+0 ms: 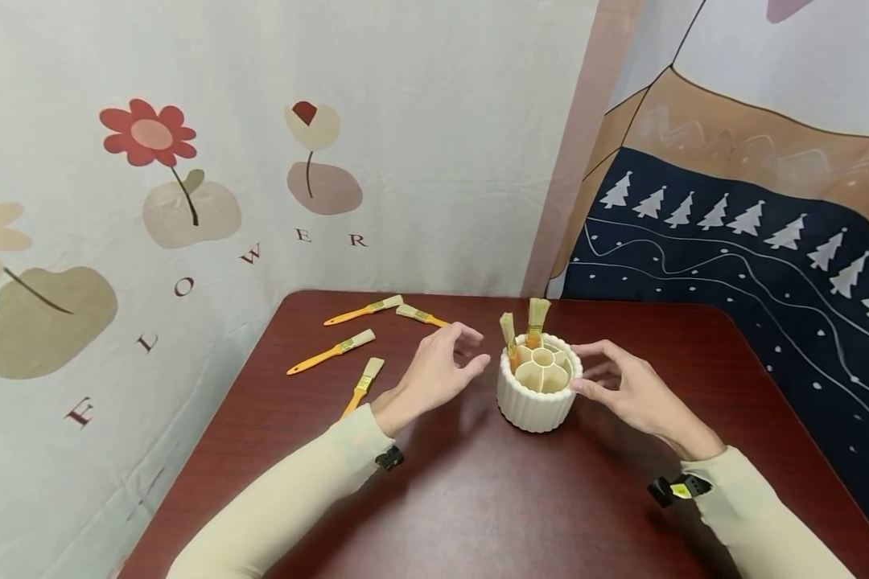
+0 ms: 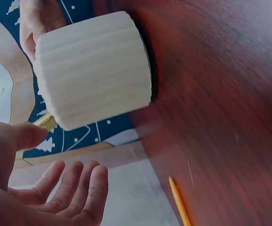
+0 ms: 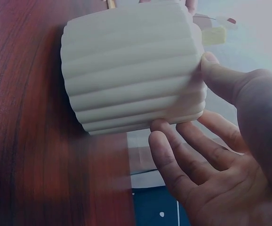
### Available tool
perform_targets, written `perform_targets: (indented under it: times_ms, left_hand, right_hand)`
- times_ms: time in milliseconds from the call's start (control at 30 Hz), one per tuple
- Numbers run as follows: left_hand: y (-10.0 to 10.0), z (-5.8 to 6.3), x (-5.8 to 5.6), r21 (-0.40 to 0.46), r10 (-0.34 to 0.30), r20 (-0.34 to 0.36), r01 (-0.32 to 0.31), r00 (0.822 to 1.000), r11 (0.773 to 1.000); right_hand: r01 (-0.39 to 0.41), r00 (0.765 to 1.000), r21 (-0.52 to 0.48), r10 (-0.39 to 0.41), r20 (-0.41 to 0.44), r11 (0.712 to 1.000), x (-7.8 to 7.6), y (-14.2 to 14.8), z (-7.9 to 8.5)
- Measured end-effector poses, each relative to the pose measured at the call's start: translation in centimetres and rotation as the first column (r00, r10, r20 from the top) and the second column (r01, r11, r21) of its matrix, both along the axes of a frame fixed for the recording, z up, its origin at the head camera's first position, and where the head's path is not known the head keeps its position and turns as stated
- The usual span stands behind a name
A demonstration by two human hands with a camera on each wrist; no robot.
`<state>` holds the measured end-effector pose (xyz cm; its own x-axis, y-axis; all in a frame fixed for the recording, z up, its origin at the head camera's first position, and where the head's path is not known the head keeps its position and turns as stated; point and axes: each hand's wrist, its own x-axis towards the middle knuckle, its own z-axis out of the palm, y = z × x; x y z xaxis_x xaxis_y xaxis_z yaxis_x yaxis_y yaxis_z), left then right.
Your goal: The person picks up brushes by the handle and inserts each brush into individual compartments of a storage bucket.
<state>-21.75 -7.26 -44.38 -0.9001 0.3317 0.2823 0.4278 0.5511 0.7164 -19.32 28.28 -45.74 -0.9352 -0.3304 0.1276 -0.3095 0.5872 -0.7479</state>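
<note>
A cream fluted brush holder [image 1: 534,408] with round inner compartments stands on the table. Two paintbrushes stand in it bristles up, one flat brush [image 1: 538,312] at the back and another brush [image 1: 508,330] at the left. My right hand [image 1: 633,396] holds the holder's right side, thumb at the rim and fingertips against the fluted wall [image 3: 131,70]. To the left of the holder, apart from it, my left hand [image 1: 440,368] hovers with loosely bent fingers and nothing in them. Its thumb and fingers are spread in the left wrist view.
Left of my left hand lie several orange-handled paintbrushes: one brush [image 1: 362,310] at the back, one brush [image 1: 331,352] in the middle, one brush [image 1: 363,386] near my forearm, and one brush [image 1: 422,315] partly behind my hand. Printed curtains rise behind the dark red table [image 1: 478,498].
</note>
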Motion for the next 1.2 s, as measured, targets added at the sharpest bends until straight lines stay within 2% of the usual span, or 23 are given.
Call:
perform_targets:
  times_ms: [200,433,900,1200]
  left_hand:
    - [-1.9,0.2,0.3,-0.021,0.044,-0.007,-0.044,0.999,0.999]
    - [-4.2,-0.5,0.5,-0.063,0.119,-0.002,-0.119,0.993,0.991]
    - [-8.2,-1.3,0.8,-0.192,0.24,0.008,-0.235,0.971,0.953]
    - [-11.0,-2.2,0.8,-0.245,0.296,0.042,-0.277,0.954,0.929]
  right_hand:
    - [0.004,1.0,0.0,-0.004,0.001,1.0,-0.1,-0.1,0.1]
    - [0.005,1.0,-0.012,-0.005,0.008,1.0,-0.1,-0.3,0.1]
    - [0.034,0.999,-0.002,-0.034,0.01,0.999,0.0,-0.5,-0.1]
    - [0.05,0.998,0.013,-0.051,0.027,0.999,0.2,-0.7,0.0]
